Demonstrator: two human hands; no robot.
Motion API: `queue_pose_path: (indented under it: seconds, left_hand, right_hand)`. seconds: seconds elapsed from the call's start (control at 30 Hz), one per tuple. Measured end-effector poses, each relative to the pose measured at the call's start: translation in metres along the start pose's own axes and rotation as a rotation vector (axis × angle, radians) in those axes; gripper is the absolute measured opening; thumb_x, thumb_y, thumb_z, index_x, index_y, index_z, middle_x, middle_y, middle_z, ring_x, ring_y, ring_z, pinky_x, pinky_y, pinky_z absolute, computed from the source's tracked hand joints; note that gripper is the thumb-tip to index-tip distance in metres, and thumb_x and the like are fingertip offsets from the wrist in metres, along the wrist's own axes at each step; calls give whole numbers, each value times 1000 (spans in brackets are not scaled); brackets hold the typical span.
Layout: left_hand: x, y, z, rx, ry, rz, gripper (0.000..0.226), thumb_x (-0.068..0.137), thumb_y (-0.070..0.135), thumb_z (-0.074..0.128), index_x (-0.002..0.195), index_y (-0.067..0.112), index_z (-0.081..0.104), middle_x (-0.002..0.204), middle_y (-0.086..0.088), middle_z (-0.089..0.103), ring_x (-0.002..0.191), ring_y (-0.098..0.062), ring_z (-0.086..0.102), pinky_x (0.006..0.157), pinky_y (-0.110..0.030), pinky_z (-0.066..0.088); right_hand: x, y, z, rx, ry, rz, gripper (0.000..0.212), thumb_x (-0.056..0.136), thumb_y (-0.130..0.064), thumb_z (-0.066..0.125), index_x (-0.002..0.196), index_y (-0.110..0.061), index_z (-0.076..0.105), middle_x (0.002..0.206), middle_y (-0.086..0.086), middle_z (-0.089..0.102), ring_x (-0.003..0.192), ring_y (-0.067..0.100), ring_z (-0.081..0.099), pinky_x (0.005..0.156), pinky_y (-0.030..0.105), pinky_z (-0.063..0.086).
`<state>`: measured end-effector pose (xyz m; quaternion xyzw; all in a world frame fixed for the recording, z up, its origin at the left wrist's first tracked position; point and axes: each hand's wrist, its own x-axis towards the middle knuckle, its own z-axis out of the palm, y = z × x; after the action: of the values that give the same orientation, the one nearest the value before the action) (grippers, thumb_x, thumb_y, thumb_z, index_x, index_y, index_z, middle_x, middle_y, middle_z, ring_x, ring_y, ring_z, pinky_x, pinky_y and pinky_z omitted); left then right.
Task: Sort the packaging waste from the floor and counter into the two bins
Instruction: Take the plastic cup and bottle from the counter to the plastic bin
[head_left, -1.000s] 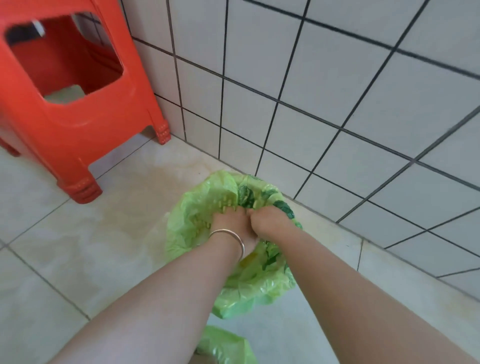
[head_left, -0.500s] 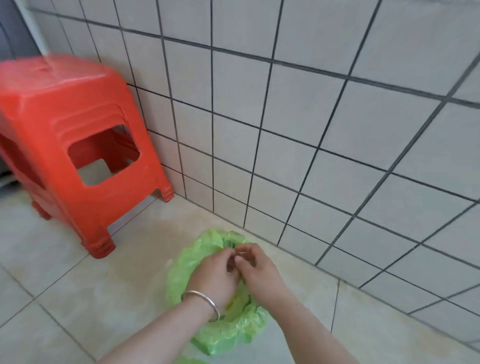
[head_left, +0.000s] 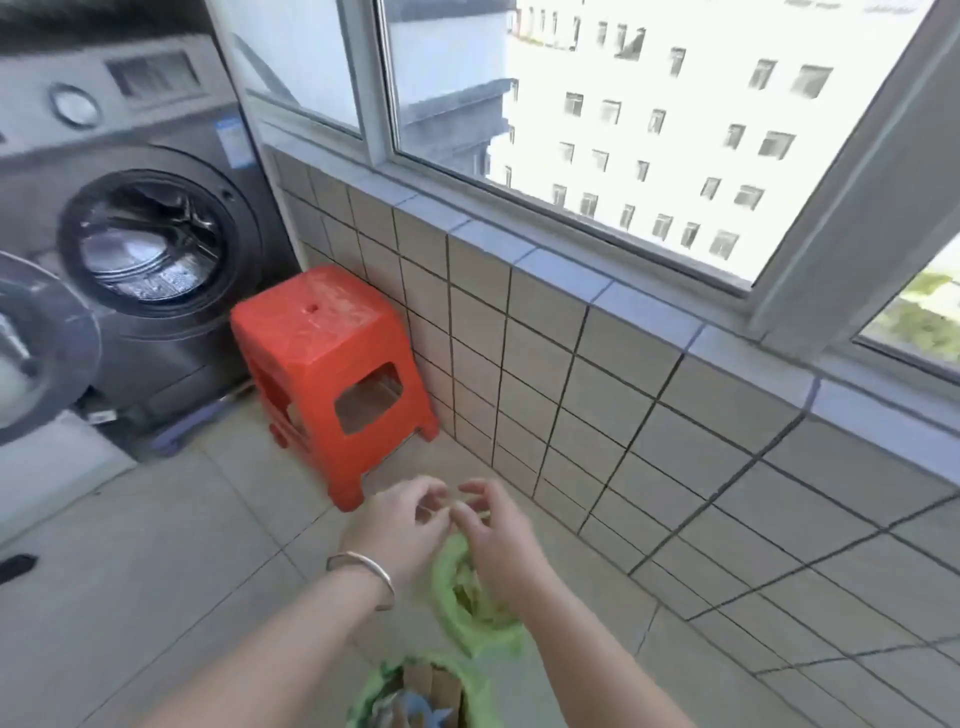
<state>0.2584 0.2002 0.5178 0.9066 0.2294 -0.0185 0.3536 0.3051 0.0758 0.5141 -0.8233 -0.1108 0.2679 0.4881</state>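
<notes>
Low in the middle of the tiled floor (head_left: 171, 545), close to the foot of the tiled wall (head_left: 649, 395), both of the person's hands meet above a green plastic bag (head_left: 457, 587). The left hand (head_left: 402, 525), with a silver bangle (head_left: 371, 569) on its wrist, has its fingers curled loosely inward; the right hand (head_left: 498, 535) faces it, fingers bent and slightly spread. The fingertips of the two hands come together at a thin pale strip that seems to be the top of the bag, though motion blur makes it impossible to tell how firmly either hand grips it, or whether it is pinched at all. Below the hands the bag's mouth gapes a little, and something yellowish-green shows inside, too blurred to name.

Nearer the bottom edge of the view, between the two forearms, sits a second green-lined bin (head_left: 415, 691) holding what looks like brown cardboard and a blue scrap; it lies just beside the first bag, nearly touching it.

Farther along the wall a red plastic stool (head_left: 322, 358) stands upright on the floor, tucked against the tiles. Beside it, at the left, a dark grey front-loading washing machine (head_left: 156, 156) has its round door (head_left: 36, 343) swung open. Above the tiled ledge a window (head_left: 649, 104) looks out on a pale building
</notes>
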Motion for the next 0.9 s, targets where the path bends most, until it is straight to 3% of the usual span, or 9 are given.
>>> queue_pose_path:
  seconds: [0.17,0.33,0.47,0.67,0.8,0.9]
  left_hand:
    - [-45,52,-118,-16,150,-64,22,84,35,60,104,28,64,91,12,65,86,-11,63,82,-25,50]
    - [-96,56,-204,-68,250,-173,25,84,37,60,106,24,63,95,7,66,94,-15,64,86,-29,50]
    - [-136,22,-262,-100,301,-284,33,83,41,60,113,25,60,104,5,66,99,-17,63,88,-32,50]
    - [-171,-59,-354,-205,378,-431,48,86,40,59,129,23,45,119,3,59,109,-18,57,92,-29,44]
    - [-178,-115,-425,-369,467,-524,51,82,38,63,127,19,48,117,-1,63,111,-22,59,97,-33,45]
    - [-180,-145,-472,-468,520,-574,59,70,46,58,124,23,50,116,-6,65,109,-28,61,96,-39,49]
  right_hand:
    - [-50,-124,-13,17,-19,-36,29,92,-32,52,119,-22,55,102,-7,59,96,15,60,84,32,50]
    - [-84,-212,8,-6,-52,-71,27,91,-35,51,114,-22,58,106,-2,65,97,19,64,85,35,50]
    - [-102,-264,64,-30,-145,-102,25,88,-38,54,109,-25,57,103,-2,65,98,21,66,89,41,53]
    - [-104,-326,168,-56,-258,-137,40,87,-40,56,124,-24,53,114,0,63,105,22,61,95,41,49]
    - [-95,-369,233,-41,-278,-171,38,89,-38,55,123,-22,53,112,-1,63,100,19,62,80,29,48]
    - [-86,-398,281,-10,-317,-171,37,89,-36,55,122,-21,53,106,-3,62,103,22,63,79,33,47]
